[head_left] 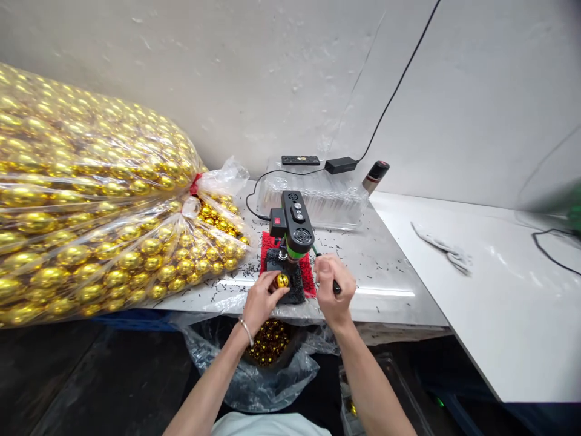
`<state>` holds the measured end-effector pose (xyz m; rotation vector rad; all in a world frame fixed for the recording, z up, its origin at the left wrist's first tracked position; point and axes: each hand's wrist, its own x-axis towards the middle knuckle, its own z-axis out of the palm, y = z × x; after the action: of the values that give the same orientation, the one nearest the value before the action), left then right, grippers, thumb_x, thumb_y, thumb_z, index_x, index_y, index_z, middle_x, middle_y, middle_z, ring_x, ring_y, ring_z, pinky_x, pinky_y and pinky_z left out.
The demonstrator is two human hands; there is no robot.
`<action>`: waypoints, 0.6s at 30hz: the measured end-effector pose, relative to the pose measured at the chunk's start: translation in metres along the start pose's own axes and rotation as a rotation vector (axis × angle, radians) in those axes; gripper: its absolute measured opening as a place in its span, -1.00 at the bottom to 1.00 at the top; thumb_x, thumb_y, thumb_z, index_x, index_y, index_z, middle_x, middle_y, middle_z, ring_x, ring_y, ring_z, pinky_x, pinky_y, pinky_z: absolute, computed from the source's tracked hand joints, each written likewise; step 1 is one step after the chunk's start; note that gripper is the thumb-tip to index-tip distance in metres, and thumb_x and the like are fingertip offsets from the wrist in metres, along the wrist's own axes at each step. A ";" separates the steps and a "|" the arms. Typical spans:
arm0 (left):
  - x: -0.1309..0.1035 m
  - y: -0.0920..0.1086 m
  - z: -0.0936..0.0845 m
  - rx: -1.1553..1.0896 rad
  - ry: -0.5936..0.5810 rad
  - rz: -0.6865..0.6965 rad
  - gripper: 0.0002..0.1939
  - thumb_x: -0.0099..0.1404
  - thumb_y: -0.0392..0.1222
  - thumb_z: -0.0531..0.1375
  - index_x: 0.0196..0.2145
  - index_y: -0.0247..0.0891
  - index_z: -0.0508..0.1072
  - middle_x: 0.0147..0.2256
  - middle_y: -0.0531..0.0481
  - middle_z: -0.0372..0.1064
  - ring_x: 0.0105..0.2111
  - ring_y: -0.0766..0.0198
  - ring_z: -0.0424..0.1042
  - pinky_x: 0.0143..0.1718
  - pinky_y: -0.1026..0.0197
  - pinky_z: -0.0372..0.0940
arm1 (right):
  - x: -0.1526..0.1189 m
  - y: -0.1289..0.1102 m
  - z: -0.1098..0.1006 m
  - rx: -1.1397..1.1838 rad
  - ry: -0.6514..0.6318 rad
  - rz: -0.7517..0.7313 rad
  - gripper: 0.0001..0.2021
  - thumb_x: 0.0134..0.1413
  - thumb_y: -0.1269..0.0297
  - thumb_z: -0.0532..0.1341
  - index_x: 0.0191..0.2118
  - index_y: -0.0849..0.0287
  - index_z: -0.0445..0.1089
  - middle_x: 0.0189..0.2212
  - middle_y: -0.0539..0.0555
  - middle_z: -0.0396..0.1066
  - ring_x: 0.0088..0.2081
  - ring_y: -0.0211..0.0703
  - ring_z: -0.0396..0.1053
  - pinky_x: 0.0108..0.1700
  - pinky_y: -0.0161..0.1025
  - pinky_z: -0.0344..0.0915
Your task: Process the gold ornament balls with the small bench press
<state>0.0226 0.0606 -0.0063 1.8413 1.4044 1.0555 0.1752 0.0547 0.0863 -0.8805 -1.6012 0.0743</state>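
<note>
Between the thumb and fingers of my left hand [264, 298] is a shiny gold ball [282, 280], at the front of a small black and green bench drill press [297, 227]. My right hand [334, 287] is wrapped round the black-gripped lever [336, 287] on the right side of the machine. The machine's black base [297, 293] stands on a red mat [309, 277]. Dark shavings are scattered around it. What part of the machine meets the ball is hard to make out.
Large clear bags of gold balls [91, 200] fill the left side. Below the table edge hangs a plastic-lined container [272, 387] with more gold balls. Behind the machine are a clear tray [318, 203], a power adapter [340, 165] and a spray can [376, 175]. A white glove-like item [442, 247] lies right.
</note>
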 end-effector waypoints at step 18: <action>0.125 0.003 -0.103 0.809 -0.284 -0.231 -0.73 0.35 -0.18 0.09 -0.08 -0.35 0.44 -0.06 -0.26 0.38 -0.05 0.01 0.38 -0.03 -0.06 0.31 | -0.013 0.002 0.004 -0.022 -0.005 -0.059 -0.77 0.14 0.58 0.01 -0.47 0.16 0.16 -0.53 -0.02 0.19 -0.46 -0.31 0.18 -0.42 -0.30 0.12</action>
<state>-0.0481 0.1794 0.0787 2.1580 1.9619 0.0695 0.1721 0.0510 0.0733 -0.8495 -1.6344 0.0175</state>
